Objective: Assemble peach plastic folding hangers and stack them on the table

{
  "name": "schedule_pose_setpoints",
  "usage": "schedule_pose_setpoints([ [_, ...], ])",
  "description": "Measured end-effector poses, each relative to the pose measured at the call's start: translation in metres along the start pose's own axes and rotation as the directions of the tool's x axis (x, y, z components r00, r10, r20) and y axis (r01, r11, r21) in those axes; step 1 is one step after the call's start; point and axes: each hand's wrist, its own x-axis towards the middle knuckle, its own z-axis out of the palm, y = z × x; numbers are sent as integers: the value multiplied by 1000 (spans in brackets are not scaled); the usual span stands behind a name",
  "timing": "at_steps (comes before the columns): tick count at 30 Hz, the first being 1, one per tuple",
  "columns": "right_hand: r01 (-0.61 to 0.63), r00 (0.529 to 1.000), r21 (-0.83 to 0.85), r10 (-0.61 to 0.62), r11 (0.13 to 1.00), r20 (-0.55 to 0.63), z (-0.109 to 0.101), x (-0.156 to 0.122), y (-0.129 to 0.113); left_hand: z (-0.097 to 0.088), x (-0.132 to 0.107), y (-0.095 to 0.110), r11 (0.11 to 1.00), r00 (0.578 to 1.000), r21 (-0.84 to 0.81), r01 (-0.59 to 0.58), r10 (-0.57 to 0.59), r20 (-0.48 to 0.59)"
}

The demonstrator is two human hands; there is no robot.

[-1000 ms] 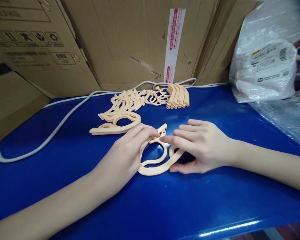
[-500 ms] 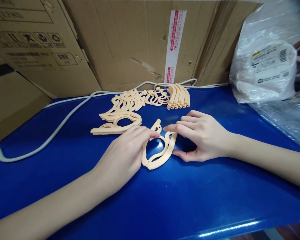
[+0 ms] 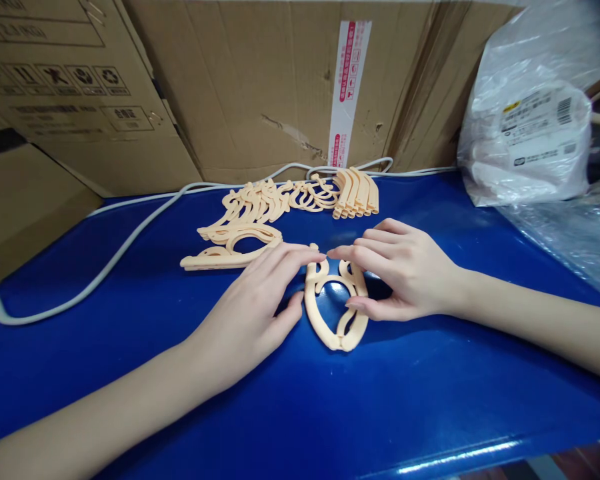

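A peach plastic hanger piece (image 3: 336, 307), folded into a V with its joint toward me, lies on the blue table (image 3: 130, 347). My left hand (image 3: 260, 307) pinches its left arm between fingertips and thumb. My right hand (image 3: 405, 273) grips its right arm the same way. Behind them, two unfolded peach hangers (image 3: 230, 247) lie stacked, and beyond those a row of several more hanger parts (image 3: 300, 197) runs toward the boxes.
Cardboard boxes (image 3: 260, 80) wall off the back and left of the table. A white cable (image 3: 130, 233) runs along the back and curves to the left edge. Clear plastic bags (image 3: 530, 113) with white contents fill the right rear corner.
The hanger piece between my hands has folded from a sideways open curve into a narrow V pointing toward me. Both hands moved slightly toward the back with it.
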Motion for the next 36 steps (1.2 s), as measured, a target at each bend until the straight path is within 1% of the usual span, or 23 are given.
schedule_pose_setpoints([
  [6,7,1000,26,-7,1000,-26,0,-1,2,0,-1,1,1000,1000,4,-17,17,13],
  [10,53,998,51,-51,997,-40,0,-2,3,0,-2,2,1000,999,4,-20,20,30],
  [14,104,993,105,-98,989,-62,0,-2,2,1,-3,3,1000,998,-18,-4,5,65],
  [17,119,991,141,-110,983,-71,-1,-2,0,0,-3,5,1000,995,-20,-14,16,98],
  [22,88,993,225,-69,970,-91,-2,-5,-6,-1,-3,8,1000,987,-13,-23,25,162],
  [27,46,993,302,-10,952,-120,-5,-4,-12,0,-5,10,1000,982,-15,-22,24,187],
  [33,21,996,375,16,927,-93,-9,-2,-17,1,-7,15,998,970,51,-20,7,243],
  [36,35,998,410,-9,911,-66,-7,-2,-17,2,-7,16,999,971,49,-19,6,241],
])
